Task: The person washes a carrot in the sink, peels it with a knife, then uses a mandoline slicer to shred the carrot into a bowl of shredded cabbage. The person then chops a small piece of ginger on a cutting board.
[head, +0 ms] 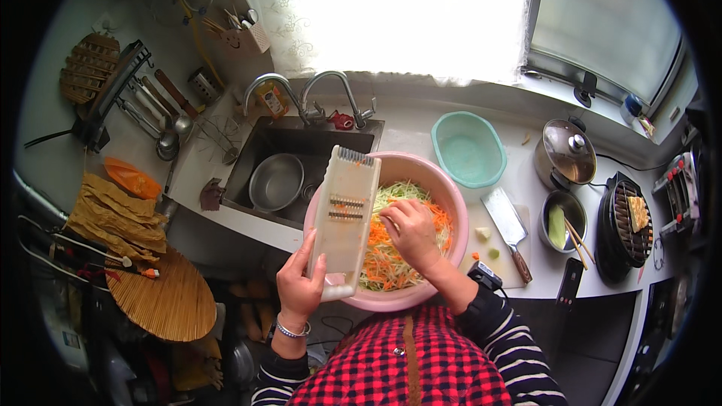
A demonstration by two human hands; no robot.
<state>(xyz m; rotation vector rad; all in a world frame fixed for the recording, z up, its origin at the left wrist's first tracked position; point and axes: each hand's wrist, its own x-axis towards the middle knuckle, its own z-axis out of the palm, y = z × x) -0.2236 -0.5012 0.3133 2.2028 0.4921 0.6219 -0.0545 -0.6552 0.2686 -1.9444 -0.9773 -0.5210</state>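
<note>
My left hand (pixel 300 278) grips the lower end of a white plastic grater (pixel 344 237), tilted up over the left side of a pink basin (pixel 459 214). Orange bits cling around its metal teeth. Inside the basin lie pale green and orange vegetable shreds (pixel 389 270). Over these shreds is my right hand (pixel 412 231), its fingers bent together close to the grater's right edge. Whether something small sits between those fingertips, I cannot tell.
A cleaver (pixel 505 220) lies on a cutting board (pixel 522 217) with vegetable pieces. Behind stands a turquoise basin (pixel 468 149). Left is a sink (pixel 276 132) holding a metal bowl (pixel 276 182). Farther right are a lidded pot (pixel 564 152), a small pot (pixel 550 203) and a black grill (pixel 612 254).
</note>
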